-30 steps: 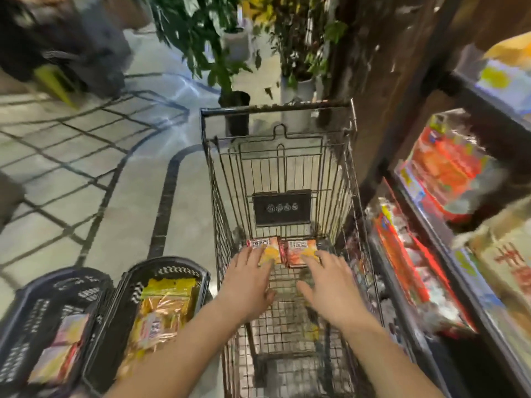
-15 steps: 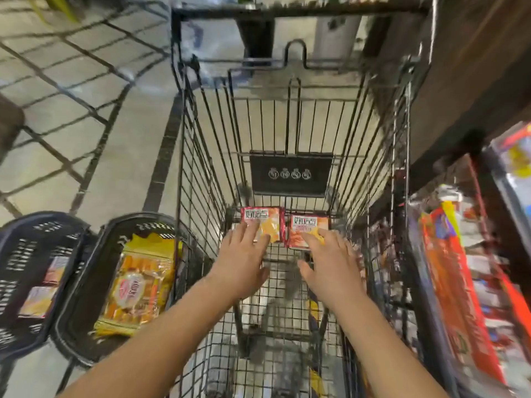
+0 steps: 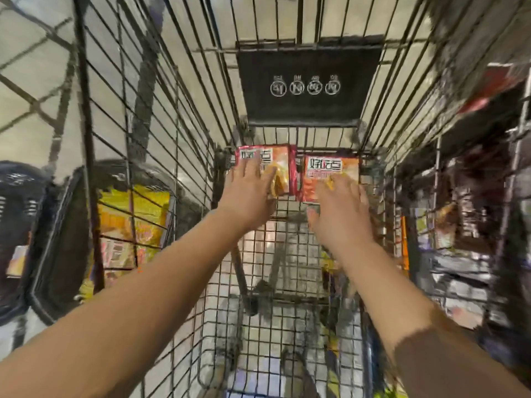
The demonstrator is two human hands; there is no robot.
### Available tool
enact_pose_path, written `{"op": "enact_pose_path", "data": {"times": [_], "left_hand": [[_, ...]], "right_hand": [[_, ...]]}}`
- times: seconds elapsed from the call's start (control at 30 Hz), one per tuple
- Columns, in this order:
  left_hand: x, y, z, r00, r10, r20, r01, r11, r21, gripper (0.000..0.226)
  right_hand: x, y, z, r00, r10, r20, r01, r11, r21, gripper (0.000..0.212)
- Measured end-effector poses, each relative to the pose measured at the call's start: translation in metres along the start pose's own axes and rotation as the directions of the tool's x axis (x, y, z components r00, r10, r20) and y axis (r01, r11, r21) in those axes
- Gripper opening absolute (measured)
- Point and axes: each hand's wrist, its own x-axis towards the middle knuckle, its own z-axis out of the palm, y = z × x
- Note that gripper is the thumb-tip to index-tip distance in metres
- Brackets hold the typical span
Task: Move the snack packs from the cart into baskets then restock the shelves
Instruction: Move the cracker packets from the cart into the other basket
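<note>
We're leaning right into the cart (image 3: 161, 116), both arms stretched towards its far end at the centre of the frame. Two snack packs lie flat on the wire floor there, just below the black placard (image 3: 309, 81) on the end wall. The left pack (image 3: 277, 158) has a red border, an orange face and bold lettering on a white panel. The right pack (image 3: 319, 173) carries the same design and sits slightly lower in the frame. Their inner edges meet, though we can't tell whether they overlap.

Our left hand (image 3: 248, 196) lies on the left pack with its fingers stretched out and spread, nothing curled around it. Our right hand (image 3: 340, 208) has straight fingers laid across the lower corner of the right pack, the thumb hanging clear below.

Through the cart's left wall, at mid-left of the frame, we see the near basket (image 3: 60, 254), black, with yellow-and-orange bags (image 3: 135, 214) piled inside. At the left edge, the far basket (image 3: 17, 202) holds a small pale packet (image 3: 15, 261), which is blurred. Down the right edge, the shelves (image 3: 465, 219) show only smeared packaging.
</note>
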Motion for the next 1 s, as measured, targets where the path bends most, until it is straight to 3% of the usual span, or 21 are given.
{"op": "enact_pose_path", "data": {"times": [0.23, 0.43, 0.57, 0.7, 0.83, 0.9, 0.93, 1.0], "left_hand": [[0.036, -0.014, 0.019, 0.977, -0.214, -0.019, 0.200, 0.936, -0.289, 0.083], [0.050, -0.017, 0.040, 0.912, -0.401, 0.088, 0.361, 0.680, -0.638, 0.082], [0.057, -0.021, 0.044, 0.898, -0.432, 0.081, 0.377, 0.663, -0.646, 0.056], [0.058, -0.027, 0.050, 0.863, -0.467, 0.193, 0.476, 0.621, -0.623, 0.070], [0.057, -0.035, 0.053, 0.797, -0.554, 0.240, 0.533, 0.460, -0.711, 0.076], [0.059, -0.040, 0.056, 0.791, -0.537, 0.293, 0.554, 0.427, -0.714, 0.081], [0.059, -0.042, 0.057, 0.795, -0.507, 0.332, 0.561, 0.408, -0.721, 0.079], [0.047, -0.039, 0.048, 0.814, -0.426, 0.396, 0.559, 0.388, -0.733, 0.053]], "right_hand": [[0.022, 0.013, 0.012, 0.998, 0.057, -0.001, -0.057, 0.998, 0.033, 0.055], [0.032, 0.027, 0.015, 0.987, 0.160, -0.005, -0.156, 0.970, 0.188, 0.051], [0.040, 0.036, 0.016, 0.965, 0.260, 0.006, -0.244, 0.897, 0.370, 0.056], [0.054, 0.042, 0.016, 0.904, 0.425, 0.054, -0.393, 0.772, 0.500, 0.062], [0.071, 0.047, 0.021, 0.783, 0.575, 0.238, -0.588, 0.560, 0.584, 0.072], [0.077, 0.049, 0.022, 0.744, 0.596, 0.301, -0.636, 0.497, 0.590, 0.079], [0.079, 0.049, 0.022, 0.737, 0.603, 0.305, -0.645, 0.495, 0.582, 0.080], [0.080, 0.049, 0.021, 0.727, 0.615, 0.307, -0.661, 0.502, 0.558, 0.079]]}}
